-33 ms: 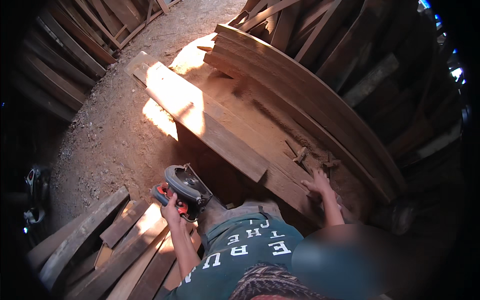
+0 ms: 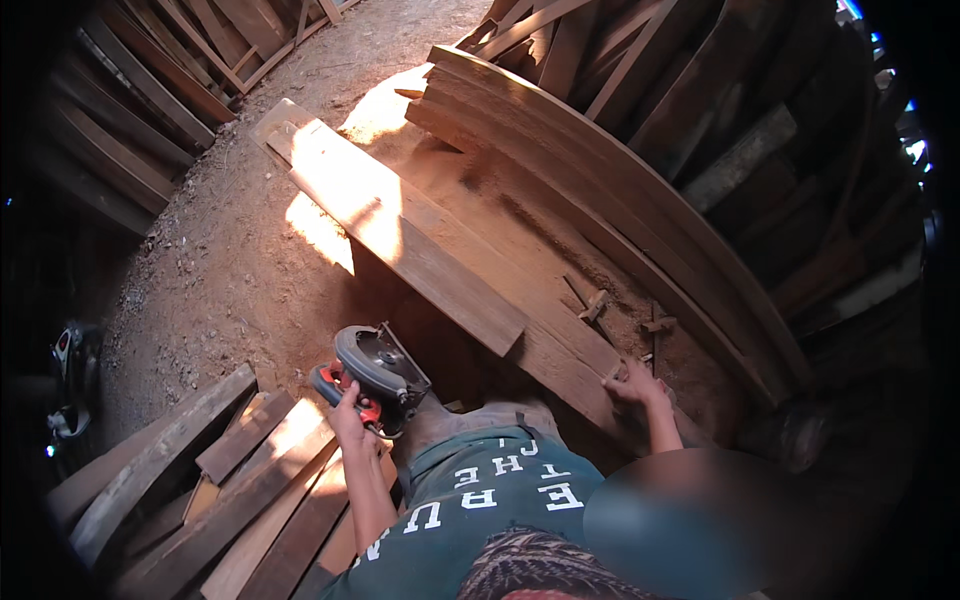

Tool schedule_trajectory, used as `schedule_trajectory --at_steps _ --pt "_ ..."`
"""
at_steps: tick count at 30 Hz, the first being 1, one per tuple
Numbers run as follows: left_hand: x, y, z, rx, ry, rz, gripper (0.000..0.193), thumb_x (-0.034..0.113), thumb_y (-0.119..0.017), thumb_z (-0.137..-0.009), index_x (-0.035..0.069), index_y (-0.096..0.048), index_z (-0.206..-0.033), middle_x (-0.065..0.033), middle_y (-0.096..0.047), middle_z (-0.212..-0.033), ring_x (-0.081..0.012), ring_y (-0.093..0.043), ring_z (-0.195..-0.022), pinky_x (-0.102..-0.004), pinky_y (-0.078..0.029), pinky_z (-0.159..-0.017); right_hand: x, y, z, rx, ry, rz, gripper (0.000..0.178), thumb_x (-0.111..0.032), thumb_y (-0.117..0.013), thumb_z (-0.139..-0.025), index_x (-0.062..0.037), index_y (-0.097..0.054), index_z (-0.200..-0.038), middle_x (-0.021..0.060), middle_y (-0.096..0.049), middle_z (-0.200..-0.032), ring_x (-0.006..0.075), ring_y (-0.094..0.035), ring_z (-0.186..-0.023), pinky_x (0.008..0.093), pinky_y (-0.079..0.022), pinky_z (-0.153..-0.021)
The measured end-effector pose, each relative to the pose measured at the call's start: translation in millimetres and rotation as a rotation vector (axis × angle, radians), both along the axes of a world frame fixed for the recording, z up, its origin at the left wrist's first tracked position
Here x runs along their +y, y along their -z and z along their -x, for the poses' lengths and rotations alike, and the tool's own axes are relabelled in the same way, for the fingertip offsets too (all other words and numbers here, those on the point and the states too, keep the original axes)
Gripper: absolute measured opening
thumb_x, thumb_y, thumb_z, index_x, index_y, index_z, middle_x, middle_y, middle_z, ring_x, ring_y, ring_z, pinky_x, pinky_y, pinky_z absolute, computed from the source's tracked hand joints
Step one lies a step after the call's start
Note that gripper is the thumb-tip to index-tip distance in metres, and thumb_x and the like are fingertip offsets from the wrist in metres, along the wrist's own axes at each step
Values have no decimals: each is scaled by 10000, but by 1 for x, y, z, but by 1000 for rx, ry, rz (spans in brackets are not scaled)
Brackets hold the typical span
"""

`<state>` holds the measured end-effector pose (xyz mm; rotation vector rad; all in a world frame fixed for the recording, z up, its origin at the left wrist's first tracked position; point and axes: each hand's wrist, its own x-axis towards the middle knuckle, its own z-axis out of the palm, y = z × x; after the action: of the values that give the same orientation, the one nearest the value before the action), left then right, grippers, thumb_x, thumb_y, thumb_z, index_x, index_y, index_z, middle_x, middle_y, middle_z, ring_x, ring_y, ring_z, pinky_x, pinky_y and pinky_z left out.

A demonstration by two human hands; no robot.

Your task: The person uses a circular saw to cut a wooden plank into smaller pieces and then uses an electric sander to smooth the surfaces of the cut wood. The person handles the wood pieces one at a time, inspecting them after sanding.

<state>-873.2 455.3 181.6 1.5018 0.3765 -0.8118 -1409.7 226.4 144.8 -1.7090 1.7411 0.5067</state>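
Sandy workshop ground [image 2: 230,265] spreads from 9 to 11 o'clock, w/ leaning timber [image 2: 680,90] at 1 to 2. Person's left hand [image 2: 347,415], at 8 o'clock, is wrapped around the handle of a red-and-gray circular saw [image 2: 372,365] — held apart from the boards. Right hand [image 2: 638,385], approx. 4 o'clock, has bent fingers at a long plank [image 2: 570,350] — can't tell if it grips. Shorter board [image 2: 450,285], partly sunlit, lies atop that plank, running twd. 11 o'clock.
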Motion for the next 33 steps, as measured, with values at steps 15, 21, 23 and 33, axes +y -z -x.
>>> schedule_trajectory --at_steps 15,21,23,33 --pt "0 3 139 258 127 -30 178 73 -727 -938 103 -568 -1012 -16 -579 -748 -131 -598 -614 -302 -508 -499 66 -12 165 68 150 -61 773 -109 -780 -733 -146 -551 -1470 231 -616 -1414 411 -603 -1306 448 -504 -1099" --pt "12 -6 160 118 139 -19 235 56 -787 -878 94 -583 -988 -47 -664 -804 -154 -647 -665 -288 -524 -571 38 -87 79 144 -95 161 772 -245 -859 -789 -82 -535 -1471 252 -640 -1334 407 -598 -1304 485 -506 -1055" --pt "19 -4 165 116 147 37 292 23 -795 -854 88 -569 -1027 -42 -663 -867 -153 -660 -739 -287 -544 -671 18 -92 21 -143 -140 228 665 -257 -815 -854 -53 -575 -1440 236 -671 -1316 375 -646 -1250 467 -525 -1042" --pt "30 -23 189 287 69 373 427 54 -745 -919 47 -561 -1304 -60 -660 -1212 -173 -686 -1034 -341 -591 -900 124 -122 -322 -721 -696 -135 608 -356 -766 -881 35 -578 -1306 304 -704 -1165 476 -678 -1108 518 -551 -945"
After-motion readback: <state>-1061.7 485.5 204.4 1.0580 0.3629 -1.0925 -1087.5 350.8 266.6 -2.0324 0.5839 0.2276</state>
